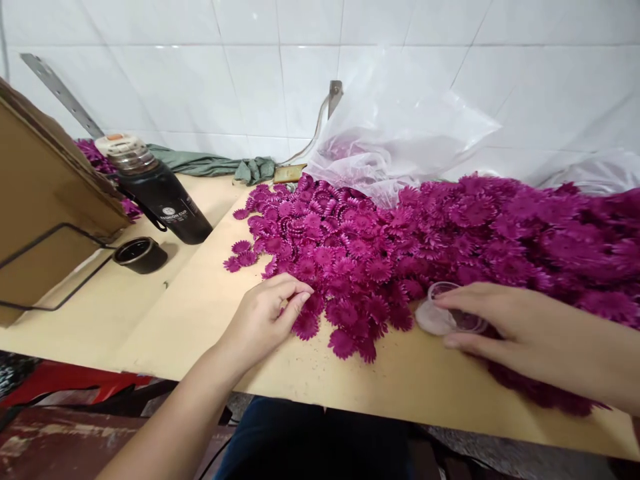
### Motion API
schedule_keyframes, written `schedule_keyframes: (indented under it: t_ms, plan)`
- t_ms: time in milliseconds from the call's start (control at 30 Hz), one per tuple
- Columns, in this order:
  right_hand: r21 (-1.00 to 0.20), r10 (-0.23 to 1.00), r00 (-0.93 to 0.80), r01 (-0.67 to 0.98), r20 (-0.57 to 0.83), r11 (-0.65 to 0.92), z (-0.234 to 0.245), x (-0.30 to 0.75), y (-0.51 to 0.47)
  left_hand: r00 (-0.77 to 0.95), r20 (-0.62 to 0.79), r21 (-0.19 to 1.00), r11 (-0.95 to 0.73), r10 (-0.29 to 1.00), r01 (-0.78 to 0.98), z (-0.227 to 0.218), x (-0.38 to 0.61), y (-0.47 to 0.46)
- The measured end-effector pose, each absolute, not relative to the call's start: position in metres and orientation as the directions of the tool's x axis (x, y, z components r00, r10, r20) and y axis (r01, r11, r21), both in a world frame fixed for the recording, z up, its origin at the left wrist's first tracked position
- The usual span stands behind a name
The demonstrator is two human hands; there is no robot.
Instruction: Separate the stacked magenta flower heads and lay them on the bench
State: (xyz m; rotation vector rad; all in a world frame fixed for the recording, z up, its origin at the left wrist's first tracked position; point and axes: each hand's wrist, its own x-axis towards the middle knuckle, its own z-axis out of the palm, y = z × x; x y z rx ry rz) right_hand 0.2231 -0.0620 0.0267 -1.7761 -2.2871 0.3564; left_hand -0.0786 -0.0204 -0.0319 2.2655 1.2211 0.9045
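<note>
A big heap of magenta artificial flower heads [430,247] covers the right half of a tan board [200,313]. My left hand [265,317] rests at the heap's near left edge, fingers curled and pinched on a flower head [306,323]. My right hand [500,323] lies on the flowers at the near right, its fingers wrapped round a small clear plastic cup [445,317] lying on its side.
A black flask [160,193] stands at the back left, its cap [140,255] beside it. A cardboard box [45,200] with a wire frame fills the left edge. A clear plastic bag [400,133] leans on the tiled wall. A green cloth [215,165] lies behind.
</note>
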Motion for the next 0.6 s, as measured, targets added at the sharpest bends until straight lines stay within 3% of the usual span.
schedule_keyframes:
  t_ms: [67, 200, 300, 467, 600]
  plan:
    - [-0.268, 0.960, -0.281, 0.924, 0.002, 0.272, 0.034, 0.230, -0.060, 0.412, 0.338, 0.620, -0.529, 0.846, 0.579, -0.032, -0.076, -0.021]
    - [0.044, 0.961, -0.252, 0.968, 0.117, 0.248, 0.018, 0.245, -0.047, 0.417, 0.325, 0.633, -0.523, 0.849, 0.571, -0.034, -0.072, -0.022]
    - [0.206, 0.978, -0.196, 0.962, 0.069, 0.178, -0.003, 0.244, -0.037, 0.418, 0.319, 0.634, -0.519, 0.851, 0.573, -0.034, -0.072, -0.023]
    - [0.317, 0.996, -0.080, 0.944, -0.049, 0.091, -0.012, 0.226, -0.025, 0.385, 0.319, 0.623, -0.498, 0.866, 0.603, -0.036, -0.081, -0.024]
    - [0.294, 0.994, -0.082, 0.951, -0.069, 0.099, -0.015, 0.226, -0.022, 0.380, 0.312, 0.625, -0.489, 0.871, 0.608, -0.039, -0.085, -0.025]
